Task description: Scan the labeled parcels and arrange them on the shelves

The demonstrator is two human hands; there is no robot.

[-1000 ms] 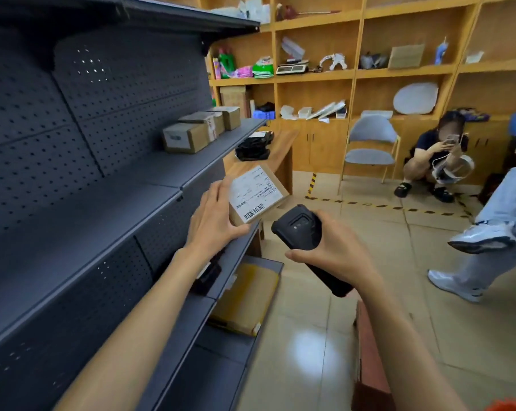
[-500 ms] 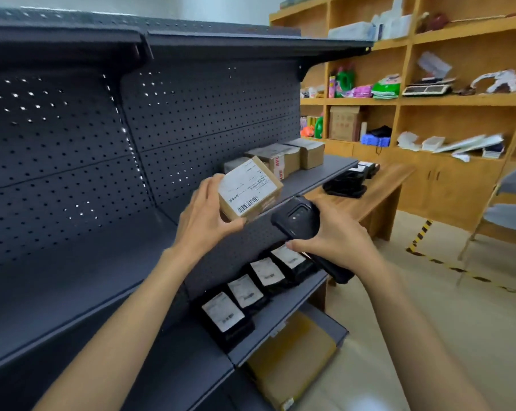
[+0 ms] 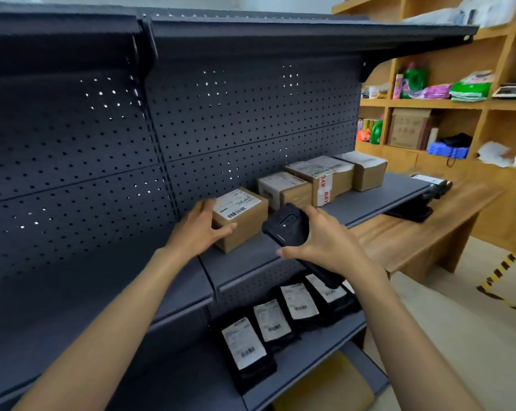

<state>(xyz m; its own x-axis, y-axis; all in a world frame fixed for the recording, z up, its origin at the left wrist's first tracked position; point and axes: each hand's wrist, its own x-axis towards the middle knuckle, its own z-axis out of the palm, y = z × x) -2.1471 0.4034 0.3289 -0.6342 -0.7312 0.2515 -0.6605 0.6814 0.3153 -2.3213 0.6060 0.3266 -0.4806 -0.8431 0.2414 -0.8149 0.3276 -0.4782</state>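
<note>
A small brown cardboard parcel [image 3: 244, 219] with a white barcode label on top sits on the middle dark grey shelf [image 3: 250, 259]. My left hand [image 3: 199, 229] holds its left side, thumb on the front face and fingers behind. My right hand [image 3: 322, 241] grips a black handheld scanner [image 3: 286, 226] just right of the parcel. Three more labelled cardboard boxes [image 3: 319, 179] stand in a row further right on the same shelf. Several black bagged parcels [image 3: 280, 321] with white labels lie on the lower shelf.
The dark pegboard back panel [image 3: 102, 158] and a top shelf close the unit in above. A wooden counter [image 3: 422, 226] carrying black devices adjoins the shelf's right end. Wooden shelving [image 3: 446, 114] with goods fills the back right. A yellow padded envelope [image 3: 324, 390] lies at the bottom.
My left hand has carried the labelled parcel from mid-air onto the middle shelf, left of the box row. My view has turned left toward the shelving; the scanner stays in my right hand.
</note>
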